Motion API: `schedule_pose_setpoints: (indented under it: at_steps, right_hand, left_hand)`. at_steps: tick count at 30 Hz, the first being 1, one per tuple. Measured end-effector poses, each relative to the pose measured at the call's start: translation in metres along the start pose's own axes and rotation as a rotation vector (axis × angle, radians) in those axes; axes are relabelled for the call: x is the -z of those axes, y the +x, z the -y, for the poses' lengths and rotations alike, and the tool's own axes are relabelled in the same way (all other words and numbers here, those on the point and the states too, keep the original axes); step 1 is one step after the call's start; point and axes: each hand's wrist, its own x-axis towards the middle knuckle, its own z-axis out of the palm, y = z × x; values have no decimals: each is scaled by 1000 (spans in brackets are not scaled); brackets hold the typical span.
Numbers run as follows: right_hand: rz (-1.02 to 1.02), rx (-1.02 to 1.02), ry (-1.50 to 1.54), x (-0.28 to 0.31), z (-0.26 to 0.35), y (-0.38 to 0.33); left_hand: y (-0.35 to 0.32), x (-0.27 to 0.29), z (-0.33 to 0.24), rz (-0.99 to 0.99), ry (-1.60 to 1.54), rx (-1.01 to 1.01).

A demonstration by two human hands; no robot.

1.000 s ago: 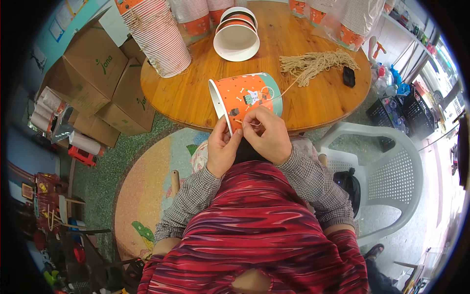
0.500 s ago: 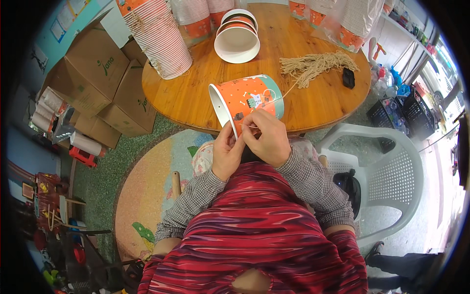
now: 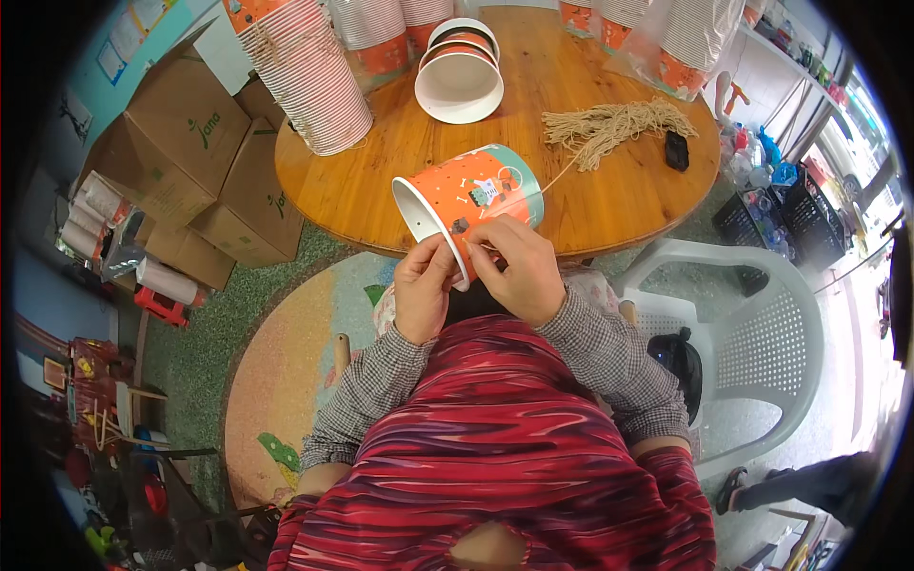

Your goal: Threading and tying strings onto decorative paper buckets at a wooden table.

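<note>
An orange and green paper bucket (image 3: 476, 195) with cartoon prints lies tilted on its side at the table's near edge, its white mouth facing left. At the near part of its rim, the fingers of my left hand (image 3: 424, 290) are closed, with some of them inside the mouth. A small dark hole shows in the white inner wall. My right hand (image 3: 522, 268) pinches beside the rim, where a beige cord (image 3: 562, 174) runs along the bucket from the bundle of cord (image 3: 619, 128). The pinched end is hidden by my fingers.
On the wooden table (image 3: 371, 205) stand a tall stack of buckets (image 3: 309, 86), a few nested buckets lying down (image 3: 459, 88), bagged stacks (image 3: 666, 52) and a small black object (image 3: 676, 150). Cardboard boxes (image 3: 181, 143) are at left, a white plastic chair (image 3: 762, 352) at right.
The bucket has shifted slightly left and tilted more. My left hand has moved left, with its fingers at the rim. At the lower right, another person's leg and sandal have moved.
</note>
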Motion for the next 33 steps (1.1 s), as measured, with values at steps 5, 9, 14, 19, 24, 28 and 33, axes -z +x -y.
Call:
schedule_pose_setpoints:
  at_steps: [5, 9, 14, 19, 24, 28, 33]
  right_hand:
    - [16, -31, 15, 2, 2, -1]
    - [-2, -63, 64, 1, 1, -2]
    - [-32, 11, 7, 3, 0, -2]
    - [-28, 79, -24, 4, -2, -3]
    - [-6, 80, 10, 6, -2, -7]
    - [-35, 136, 48, 11, 9, -3]
    - [-5, 15, -102, 9, -3, -12]
  left_hand:
    - [1, 4, 3, -24, 201, -53]
    - [2, -6, 2, -33, 238, -108]
    - [-3, -8, 4, -2, 358, -254]
    - [-4, -3, 5, 25, 432, -229]
    - [-2, -13, 0, 3, 409, -210]
    - [3, -14, -6, -28, 348, -211]
    - [-3, -27, -10, -28, 341, -400]
